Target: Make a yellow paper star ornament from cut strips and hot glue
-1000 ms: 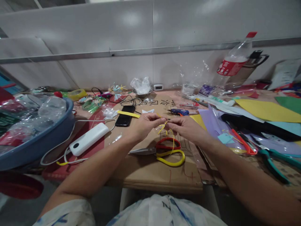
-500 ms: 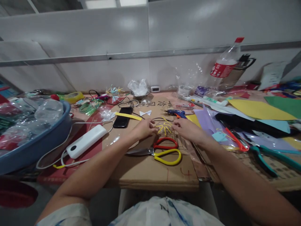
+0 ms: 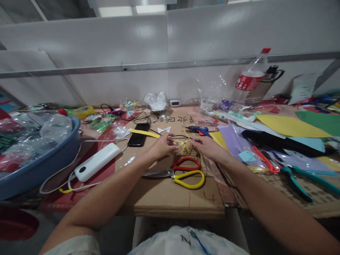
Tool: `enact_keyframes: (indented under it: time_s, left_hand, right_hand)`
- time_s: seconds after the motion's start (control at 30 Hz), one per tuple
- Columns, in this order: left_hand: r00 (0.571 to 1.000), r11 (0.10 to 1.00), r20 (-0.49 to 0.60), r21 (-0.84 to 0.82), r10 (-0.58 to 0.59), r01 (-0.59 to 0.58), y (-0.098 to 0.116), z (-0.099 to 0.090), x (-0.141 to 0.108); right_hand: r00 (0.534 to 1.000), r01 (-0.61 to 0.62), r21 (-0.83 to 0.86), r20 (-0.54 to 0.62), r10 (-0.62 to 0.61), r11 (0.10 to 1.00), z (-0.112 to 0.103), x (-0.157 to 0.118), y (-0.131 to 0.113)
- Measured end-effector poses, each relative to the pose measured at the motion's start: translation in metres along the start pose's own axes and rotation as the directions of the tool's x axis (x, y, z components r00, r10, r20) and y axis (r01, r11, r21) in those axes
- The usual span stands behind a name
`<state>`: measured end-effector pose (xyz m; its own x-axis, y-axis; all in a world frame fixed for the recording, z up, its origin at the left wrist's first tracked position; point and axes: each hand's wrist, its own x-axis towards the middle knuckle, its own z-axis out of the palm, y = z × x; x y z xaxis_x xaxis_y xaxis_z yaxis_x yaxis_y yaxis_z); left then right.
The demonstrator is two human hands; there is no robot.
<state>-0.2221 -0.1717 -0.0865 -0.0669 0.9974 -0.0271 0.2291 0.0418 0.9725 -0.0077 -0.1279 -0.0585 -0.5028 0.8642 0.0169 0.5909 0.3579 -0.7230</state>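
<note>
Between my hands is a small clear plastic piece with thin yellow strips [image 3: 183, 146] fanning out over it. My left hand [image 3: 165, 145] grips its left edge, fingers curled. On its right side, my right hand [image 3: 208, 147] has thumb and fingers pinched on a thin yellow strip, which sticks out above the fingertips and trails below them; whether it also touches the plastic is hard to see. Scissors with one red and one yellow handle [image 3: 190, 179] lie just below on the cardboard [image 3: 175, 202]. A blue glue gun [image 3: 198, 130] rests behind my right hand.
At left are a blue basin [image 3: 39, 173] of plastic bottles, a white power bank [image 3: 97, 163] with its cable and a black phone [image 3: 138, 135] under a yellow paper strip. At right lie coloured sheets [image 3: 289, 126], green-handled pliers [image 3: 294, 180] and a large bottle [image 3: 249, 79].
The thin yellow strip at my right hand now stands more upright and its tail shows below the fingers. My hands have shifted slightly inward. The view has tilted up a little.
</note>
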Motion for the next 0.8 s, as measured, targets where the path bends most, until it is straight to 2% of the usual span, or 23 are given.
enact_keyframes:
  time_s: [0.17, 0.33, 0.43, 0.57, 0.63, 0.7, 0.8]
  left_hand:
    - [0.999, 0.973, -0.013, -0.229, -0.043, 0.039, 0.002, 0.006, -0.003]
    - [0.995, 0.895, -0.034, -0.441, -0.092, 0.067, 0.012, -0.006, -0.001]
    - [0.986, 0.853, -0.057, -0.511, -0.155, 0.104, 0.022, -0.016, 0.0]
    - [0.983, 0.814, -0.055, -0.57, -0.176, 0.114, 0.029, -0.025, 0.0]
    - [0.988, 0.812, -0.03, -0.574, -0.15, 0.106, 0.032, -0.028, -0.001]
    - [0.994, 0.806, 0.005, -0.585, -0.109, 0.091, 0.034, -0.031, -0.002]
    - [0.995, 0.788, 0.086, -0.609, -0.048, 0.091, 0.04, -0.031, -0.005]
  right_hand:
    - [0.999, -0.038, 0.14, 0.024, 0.035, 0.989, 0.003, 0.0, -0.002]
    - [0.999, -0.049, 0.214, -0.011, 0.053, 0.976, 0.0, 0.001, -0.005]
    - [0.997, -0.079, 0.199, 0.027, 0.075, 0.977, 0.001, 0.001, -0.004]
    - [0.993, -0.102, 0.071, 0.068, 0.097, 0.992, 0.005, -0.002, -0.003]
    - [0.997, -0.078, -0.009, 0.024, 0.078, 0.997, 0.005, -0.004, -0.004]
    - [0.997, -0.008, -0.126, -0.071, -0.001, 0.992, 0.003, -0.005, -0.006]
    - [0.959, 0.117, -0.22, -0.229, -0.167, 0.969, -0.001, -0.004, -0.009]
